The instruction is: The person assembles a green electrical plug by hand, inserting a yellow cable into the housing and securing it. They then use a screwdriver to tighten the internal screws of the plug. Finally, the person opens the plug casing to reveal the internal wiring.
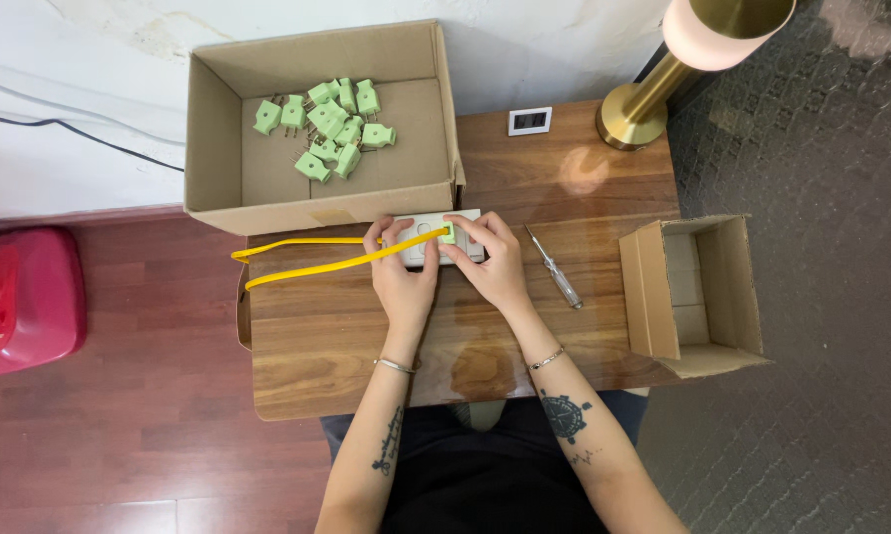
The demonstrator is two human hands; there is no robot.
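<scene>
Both hands rest on a white rectangular plastic socket strip (438,240) lying near the far edge of the brown wooden table (346,336). The left hand (403,272) is closed over the strip's left end; the right hand (492,262) pinches a small green plastic plug (448,234) seated in the strip — a yellow flat cable (307,259) runs leftward from it. Behind, an open cardboard box (218,148) holds loose green plugs (332,124). A clear-handled screwdriver (556,269) lies just right of the hands.

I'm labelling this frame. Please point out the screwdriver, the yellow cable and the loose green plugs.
screwdriver (562,280): head view, clear handle.
yellow cable (307,267): head view, mid-length on the table.
green plugs (329,121): head view, middle of the pile.
</scene>
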